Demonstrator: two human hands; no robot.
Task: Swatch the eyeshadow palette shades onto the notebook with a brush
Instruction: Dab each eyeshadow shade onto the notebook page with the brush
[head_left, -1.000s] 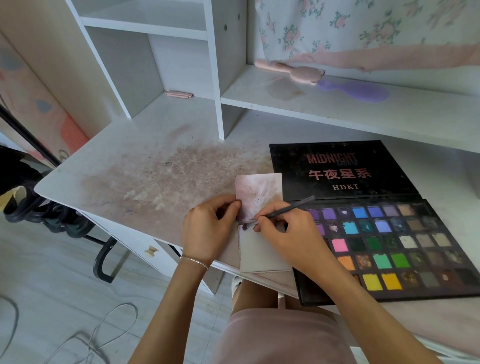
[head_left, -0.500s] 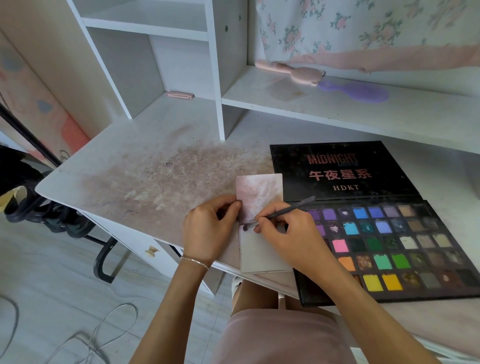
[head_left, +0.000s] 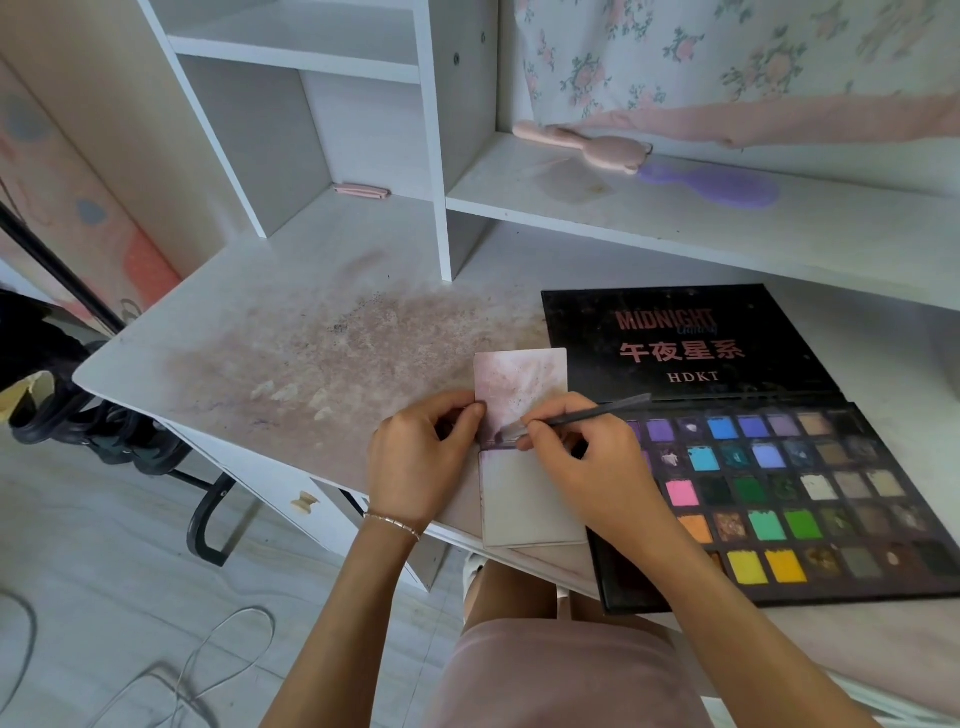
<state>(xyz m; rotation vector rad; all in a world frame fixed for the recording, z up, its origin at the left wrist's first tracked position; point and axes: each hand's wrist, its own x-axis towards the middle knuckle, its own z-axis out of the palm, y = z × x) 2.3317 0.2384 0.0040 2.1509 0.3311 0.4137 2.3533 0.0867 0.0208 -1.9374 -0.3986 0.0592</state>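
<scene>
Above the notebook (head_left: 524, 467), a pink brush (head_left: 582, 145) and a purple one (head_left: 717, 183) lie on the shelf (head_left: 675, 218). The palette (head_left: 779, 483) lies open just right of the notebook, under my right wrist. My left hand (head_left: 423, 457) pinches the notebook's left edge. My right hand (head_left: 587, 462) pinches the brush (head_left: 576, 418), bristles touching the upper page.

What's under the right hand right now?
The right hand holds the brush over the notebook and the palette's left edge. The pans there and part of the lower page are covered, so can't be seen.
</scene>
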